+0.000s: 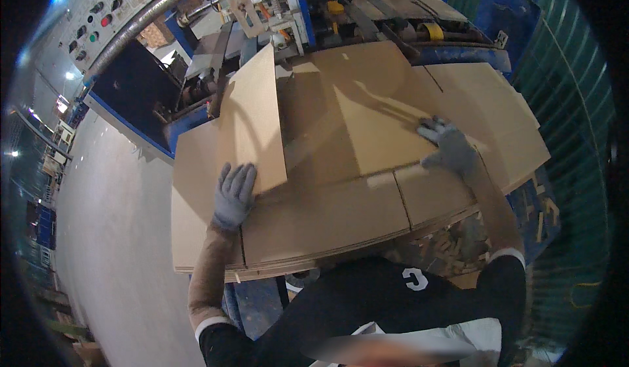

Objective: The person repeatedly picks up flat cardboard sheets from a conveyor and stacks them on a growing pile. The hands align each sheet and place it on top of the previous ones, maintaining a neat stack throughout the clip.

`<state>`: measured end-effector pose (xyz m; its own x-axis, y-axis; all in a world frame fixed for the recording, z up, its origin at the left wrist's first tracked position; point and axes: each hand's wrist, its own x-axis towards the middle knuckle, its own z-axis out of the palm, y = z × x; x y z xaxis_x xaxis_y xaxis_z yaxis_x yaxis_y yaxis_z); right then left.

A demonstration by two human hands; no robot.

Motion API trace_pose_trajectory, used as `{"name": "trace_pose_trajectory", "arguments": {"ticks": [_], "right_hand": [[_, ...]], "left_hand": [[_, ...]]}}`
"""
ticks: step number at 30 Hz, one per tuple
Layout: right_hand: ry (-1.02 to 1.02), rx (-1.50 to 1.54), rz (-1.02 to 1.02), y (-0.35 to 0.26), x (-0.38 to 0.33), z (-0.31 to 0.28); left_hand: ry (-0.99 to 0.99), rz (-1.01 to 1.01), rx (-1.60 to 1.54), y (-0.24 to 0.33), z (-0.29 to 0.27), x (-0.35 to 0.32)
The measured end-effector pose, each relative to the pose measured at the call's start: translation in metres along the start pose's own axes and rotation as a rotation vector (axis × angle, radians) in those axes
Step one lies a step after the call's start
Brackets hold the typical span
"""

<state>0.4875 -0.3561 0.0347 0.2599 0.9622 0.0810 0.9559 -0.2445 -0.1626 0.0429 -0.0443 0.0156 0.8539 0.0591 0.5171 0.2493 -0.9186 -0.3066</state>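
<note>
A large flat brown cardboard sheet (367,115) lies on top of a stack of scored cardboard blanks (327,226). Its left panel (252,128) is tilted up along a fold. My left hand (234,196), in a grey work glove, rests against the near corner of that raised panel. Its fingers are stretched out along the board, and the thumb is hidden. Gloved too, my right hand (452,149) lies on the right part of the sheet, palm down with fingers and thumb spread, near a fold line.
Beyond the cardboard stands a blue-framed machine (426,36) with rollers and belts. A control panel (98,19) with buttons is at the far left. Cardboard scraps (452,242) lie below the stack's near right edge. Green corrugated sheeting (570,137) rises at the right.
</note>
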Motion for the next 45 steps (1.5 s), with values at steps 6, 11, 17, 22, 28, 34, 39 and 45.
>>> {"name": "trace_pose_trajectory", "arguments": {"ticks": [6,11,17,22,28,34,39,45], "right_hand": [[0.14,-0.094,0.118,0.022,0.101,0.023],[0.449,-0.197,0.384,0.03,0.078,0.032],[0.921,-0.094,1.101,0.111,-0.12,0.031],[0.962,0.076,1.15,0.157,-0.158,0.053],[1.893,1.251,0.626,0.18,-0.15,0.044],[1.333,1.491,0.409,0.162,-0.161,-0.021],[1.061,0.656,0.514,0.051,-0.154,-0.068],[0.6,0.382,0.075,-0.081,-0.142,0.015]], "left_hand": [[-0.055,-0.236,0.019,-0.049,0.07,0.083],[0.061,-0.68,-0.186,-0.03,0.042,0.09],[0.352,-1.14,-0.003,0.018,-0.032,-0.042],[0.542,-1.496,0.231,0.028,-0.039,-0.11],[0.72,-1.718,-0.009,0.004,-0.061,-0.186],[0.593,-1.273,-0.825,-0.004,-0.069,-0.237],[0.522,-1.147,-0.668,0.024,-0.068,-0.194],[0.209,-1.097,-0.877,0.097,-0.098,-0.076]]}}
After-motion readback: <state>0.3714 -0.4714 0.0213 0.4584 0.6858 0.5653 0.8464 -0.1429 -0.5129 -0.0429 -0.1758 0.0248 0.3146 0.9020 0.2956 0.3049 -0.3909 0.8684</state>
